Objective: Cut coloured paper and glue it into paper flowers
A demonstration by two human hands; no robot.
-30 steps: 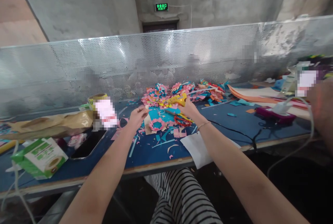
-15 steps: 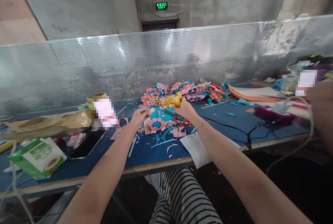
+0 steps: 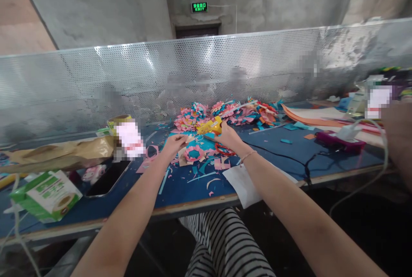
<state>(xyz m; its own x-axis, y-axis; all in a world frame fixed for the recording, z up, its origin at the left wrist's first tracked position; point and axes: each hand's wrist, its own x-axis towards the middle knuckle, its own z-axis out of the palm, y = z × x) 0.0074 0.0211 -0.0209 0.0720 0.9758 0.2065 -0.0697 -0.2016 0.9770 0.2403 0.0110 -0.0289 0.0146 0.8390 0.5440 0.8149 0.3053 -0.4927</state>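
Note:
My right hand (image 3: 228,137) grips a yellow glue gun (image 3: 210,127), its nozzle pointing left toward my left hand. My left hand (image 3: 174,143) is closed in a pinch on a small piece of paper (image 3: 189,139) just above the blue table (image 3: 180,189). Below the two hands lies a pink and blue paper flower (image 3: 194,153). Red-handled scissors (image 3: 224,150) rest under my right wrist. A black cord (image 3: 283,159) runs from the glue gun to the right across the table.
Finished paper flowers (image 3: 225,111) are heaped by the perforated metal screen (image 3: 96,83). Paper scraps litter the blue top. A black phone (image 3: 107,178), green carton (image 3: 48,193) and tape roll (image 3: 120,121) lie left. A white sheet (image 3: 244,182) overhangs the front edge. Another person's arm (image 3: 397,139) is at right.
My right hand has brought the glue gun down and left toward my left hand. My left hand has closed on the small paper piece and shifted slightly right.

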